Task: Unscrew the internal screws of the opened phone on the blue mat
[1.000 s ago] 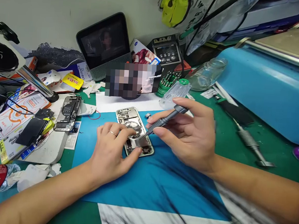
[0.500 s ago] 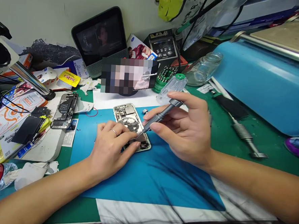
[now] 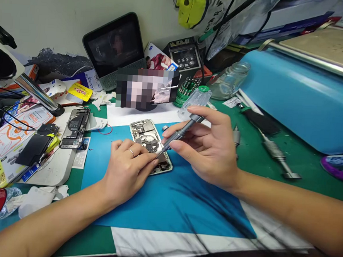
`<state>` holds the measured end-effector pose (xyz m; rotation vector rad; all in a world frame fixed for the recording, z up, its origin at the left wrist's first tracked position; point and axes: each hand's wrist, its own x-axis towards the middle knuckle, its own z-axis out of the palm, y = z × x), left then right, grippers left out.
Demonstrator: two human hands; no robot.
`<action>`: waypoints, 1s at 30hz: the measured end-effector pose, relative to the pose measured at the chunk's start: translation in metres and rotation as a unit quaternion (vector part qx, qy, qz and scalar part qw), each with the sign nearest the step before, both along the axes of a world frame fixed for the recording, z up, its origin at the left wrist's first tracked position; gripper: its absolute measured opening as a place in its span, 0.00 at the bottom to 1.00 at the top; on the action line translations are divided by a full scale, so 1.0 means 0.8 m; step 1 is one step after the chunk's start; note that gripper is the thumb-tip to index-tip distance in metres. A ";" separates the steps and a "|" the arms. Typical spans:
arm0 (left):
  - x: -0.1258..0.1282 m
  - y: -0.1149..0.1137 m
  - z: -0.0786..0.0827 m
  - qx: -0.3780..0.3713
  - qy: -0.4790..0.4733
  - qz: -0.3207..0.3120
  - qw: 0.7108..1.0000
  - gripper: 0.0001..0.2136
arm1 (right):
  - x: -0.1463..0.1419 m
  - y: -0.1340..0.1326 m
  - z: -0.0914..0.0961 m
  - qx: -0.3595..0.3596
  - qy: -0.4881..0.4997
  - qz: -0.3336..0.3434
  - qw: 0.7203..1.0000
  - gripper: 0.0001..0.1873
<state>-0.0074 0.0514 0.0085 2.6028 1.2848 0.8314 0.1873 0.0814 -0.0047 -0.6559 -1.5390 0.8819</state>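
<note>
An opened phone (image 3: 148, 133) with bare inner parts lies tilted on the blue mat (image 3: 119, 214). Over its lower left part rests my left hand (image 3: 130, 163), a ring on one finger. Its thumb and index finger are pinched together at the screwdriver's tip; whatever is between them is too small to make out. My right hand (image 3: 209, 146) grips a grey screwdriver (image 3: 179, 134) like a pen, slanting down to the left. The tip meets the left fingertips above the lower part of the phone.
Another phone body (image 3: 75, 127) and boxes crowd the left side. Behind the mat stand a propped phone (image 3: 174, 88), a green bit holder (image 3: 181, 96), a clear plastic container (image 3: 195, 101) and a glass jar (image 3: 231, 80). Another screwdriver (image 3: 277, 154) lies to the right.
My left thumb has closed against the index finger at the screwdriver's tip. My right hand with the screwdriver has shifted slightly left, and the view has moved a little.
</note>
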 end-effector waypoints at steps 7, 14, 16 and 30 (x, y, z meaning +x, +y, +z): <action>-0.001 0.001 0.000 -0.017 -0.002 0.007 1.000 0.05 | -0.001 -0.001 0.000 0.028 0.003 -0.001 1.000 0.30; 0.000 0.001 -0.001 -0.015 -0.003 0.008 1.000 0.06 | -0.002 -0.002 -0.002 0.053 -0.014 0.007 0.998 0.30; 0.000 0.001 0.000 -0.015 -0.002 0.007 1.000 0.07 | -0.002 -0.003 -0.003 0.069 -0.021 0.004 0.997 0.30; 0.000 0.002 0.000 -0.020 -0.001 0.023 1.000 0.07 | -0.003 -0.005 -0.009 0.105 -0.054 0.003 0.993 0.34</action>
